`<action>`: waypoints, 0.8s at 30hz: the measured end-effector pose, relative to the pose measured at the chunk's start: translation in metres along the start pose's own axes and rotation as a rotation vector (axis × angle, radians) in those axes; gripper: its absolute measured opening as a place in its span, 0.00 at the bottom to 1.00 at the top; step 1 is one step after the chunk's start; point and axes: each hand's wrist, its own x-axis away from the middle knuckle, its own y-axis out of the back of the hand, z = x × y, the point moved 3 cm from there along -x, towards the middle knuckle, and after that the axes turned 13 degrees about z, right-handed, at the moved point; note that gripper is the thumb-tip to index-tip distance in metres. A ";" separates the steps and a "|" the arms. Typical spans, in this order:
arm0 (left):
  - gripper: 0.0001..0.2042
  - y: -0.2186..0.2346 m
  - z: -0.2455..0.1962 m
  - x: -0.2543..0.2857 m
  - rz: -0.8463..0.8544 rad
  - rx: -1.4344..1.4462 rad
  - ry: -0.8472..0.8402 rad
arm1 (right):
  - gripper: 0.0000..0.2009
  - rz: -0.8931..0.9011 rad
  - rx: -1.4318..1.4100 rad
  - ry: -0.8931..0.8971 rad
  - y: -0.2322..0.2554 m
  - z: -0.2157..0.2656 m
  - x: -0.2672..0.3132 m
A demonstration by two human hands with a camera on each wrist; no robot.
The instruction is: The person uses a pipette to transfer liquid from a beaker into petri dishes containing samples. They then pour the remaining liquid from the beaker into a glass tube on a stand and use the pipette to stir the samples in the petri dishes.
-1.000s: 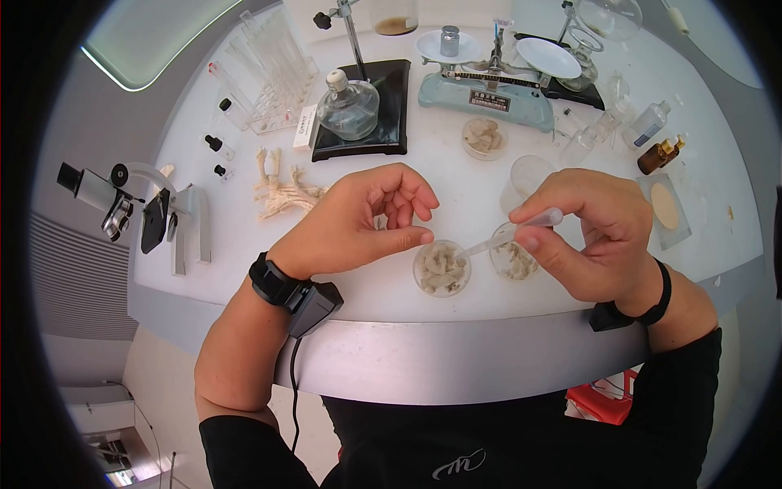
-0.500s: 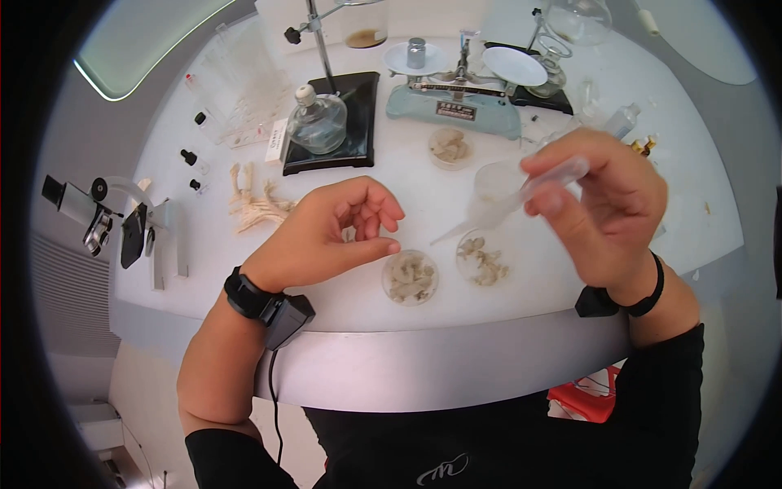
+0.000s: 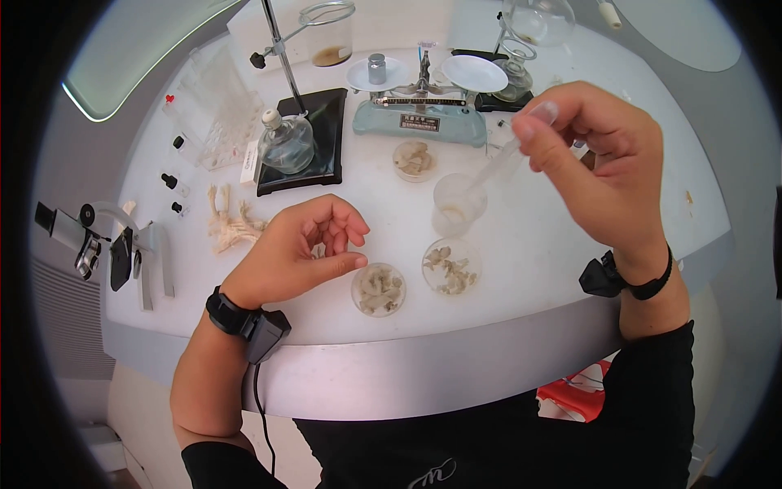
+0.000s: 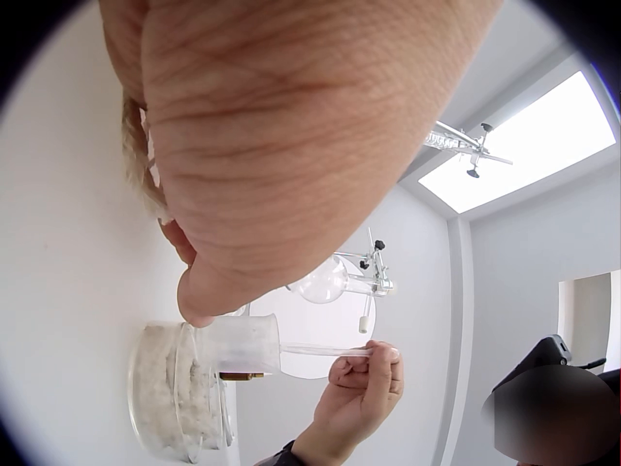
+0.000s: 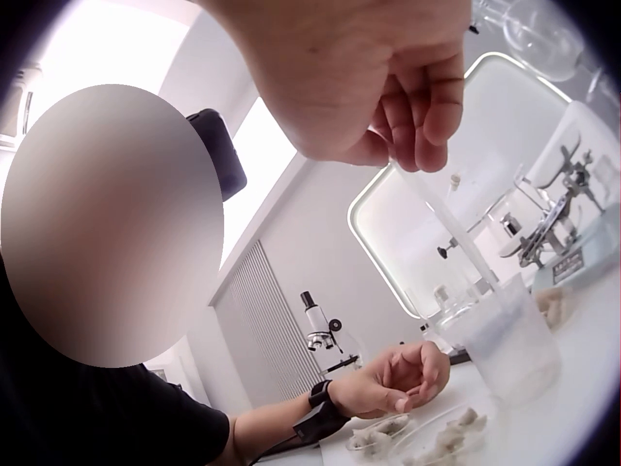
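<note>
My right hand (image 3: 607,159) pinches a clear plastic dropper (image 3: 497,163) by its bulb between thumb and forefinger. It slants down to the left, its lower end inside a small translucent plastic beaker (image 3: 453,216); the right wrist view shows this dropper (image 5: 464,233) entering the beaker (image 5: 519,354) too. My left hand (image 3: 297,254) holds nothing, fingers loosely curled, thumb tip close by the left petri dish (image 3: 355,300). Pale, soggy-looking clumps fill that dish. Similar clumps lie in the right petri dish (image 3: 474,254), just in front of the beaker.
Behind the beaker are another petri dish (image 3: 397,169) and a blue balance scale (image 3: 383,122). An alcohol lamp (image 3: 287,148) stands on a black stand base (image 3: 326,122). Further left are pale fibrous strands (image 3: 232,228), dropper bottles and a microscope (image 3: 122,244).
My right hand has lifted the dropper away from the left dish and carried it back into the beaker. The left hand keeps its pose beside the dish while the head view has shifted.
</note>
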 end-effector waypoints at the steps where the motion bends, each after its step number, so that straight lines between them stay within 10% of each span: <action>1: 0.16 0.000 0.000 0.000 -0.002 0.006 -0.006 | 0.01 0.084 0.039 -0.041 -0.003 0.000 0.000; 20: 0.11 0.001 -0.012 0.010 -0.185 -0.099 -0.245 | 0.03 0.107 0.030 -0.071 -0.014 0.011 0.005; 24: 0.14 -0.008 -0.029 0.015 -0.397 -0.368 -0.501 | 0.04 0.026 0.001 -0.050 -0.018 0.006 0.004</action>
